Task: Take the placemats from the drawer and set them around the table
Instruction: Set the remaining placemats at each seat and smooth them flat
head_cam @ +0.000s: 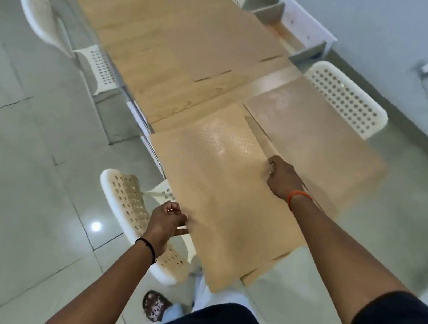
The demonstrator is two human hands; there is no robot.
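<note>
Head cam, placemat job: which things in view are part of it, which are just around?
Job: held placemat, gripped by left hand and right hand; laid placemat; table; open drawer.

Around: white chairs, small white object on floor.

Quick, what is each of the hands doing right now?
Left hand: pinching the near left edge of the placemat.
Right hand: curled fingers gripping the same placemat's right edge.
</note>
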